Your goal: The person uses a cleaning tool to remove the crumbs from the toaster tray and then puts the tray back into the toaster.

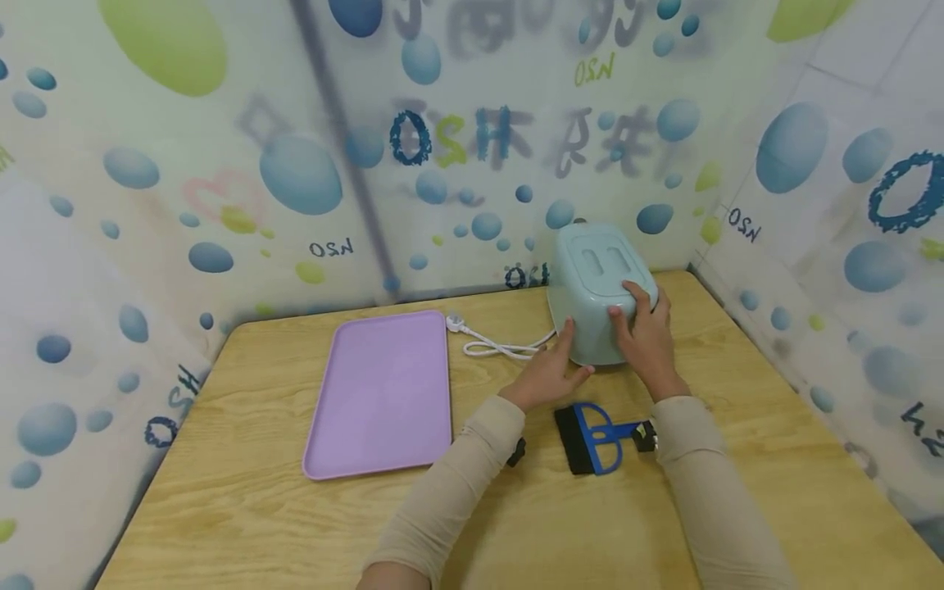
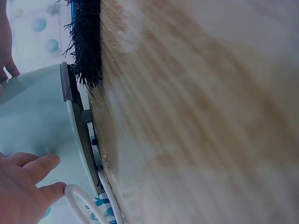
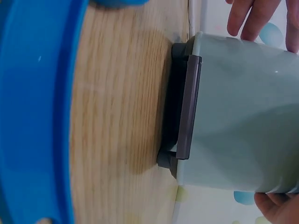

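A pale blue toaster (image 1: 590, 311) stands near the back wall, its two-slot top facing up and a dark strip low on its near end. My left hand (image 1: 546, 374) lies against its lower left side, fingers fairly straight on the shell. In the left wrist view those fingers (image 2: 44, 165) touch the shell beside a loop of white cord (image 2: 77, 200). My right hand (image 1: 649, 340) grips the right near corner, one finger bent over the top edge and the thumb on the near end. The right wrist view has that hand (image 3: 280, 207) partly cut off.
A blue brush (image 1: 597, 438) with black bristles lies on the wooden table (image 1: 243, 426) between my forearms. To the left is a purple tray (image 1: 383, 393). The cord's white plug (image 1: 456, 324) rests by the tray's right corner. Patterned sheets enclose the table's back and sides.
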### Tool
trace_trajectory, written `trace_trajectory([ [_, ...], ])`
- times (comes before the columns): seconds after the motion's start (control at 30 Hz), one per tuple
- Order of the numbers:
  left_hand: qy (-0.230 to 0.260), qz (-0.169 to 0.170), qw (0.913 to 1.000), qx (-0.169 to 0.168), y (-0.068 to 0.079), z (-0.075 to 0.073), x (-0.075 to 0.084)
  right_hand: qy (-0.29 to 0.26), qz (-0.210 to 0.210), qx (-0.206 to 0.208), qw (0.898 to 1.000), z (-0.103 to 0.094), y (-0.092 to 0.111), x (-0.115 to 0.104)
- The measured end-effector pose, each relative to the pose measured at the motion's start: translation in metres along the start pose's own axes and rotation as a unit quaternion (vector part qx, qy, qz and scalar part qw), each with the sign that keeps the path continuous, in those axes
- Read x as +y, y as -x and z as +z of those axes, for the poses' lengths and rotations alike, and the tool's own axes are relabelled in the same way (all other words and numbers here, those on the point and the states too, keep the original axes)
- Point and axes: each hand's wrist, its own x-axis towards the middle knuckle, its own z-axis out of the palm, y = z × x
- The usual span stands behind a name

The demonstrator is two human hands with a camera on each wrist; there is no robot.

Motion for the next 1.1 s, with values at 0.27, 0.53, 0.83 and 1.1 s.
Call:
trace_trajectory([
  [0.27, 0.047, -0.01, 0.9988, -0.006, 0.005, 0.0, -0.002, 0.018, 0.018, -0.003, 1.0, 0.003, 0.004, -0.007],
  [0.53, 0.066, 0.008, 0.9978, 0.006, 0.008, -0.003, -0.006, 0.026, 0.031, 0.007, 0.999, 0.005, 0.007, -0.017],
  [0.83, 0.095, 0.005, 0.9953, 0.019, 0.008, -0.008, -0.008, 0.031, 0.061, 0.008, 0.998, 0.004, 0.007, -0.031],
  [1.1, 0.128, -0.028, 0.9914, 0.009, 0.012, -0.01, -0.01, 0.053, 0.092, -0.025, 0.994, 0.003, 0.011, -0.044],
])
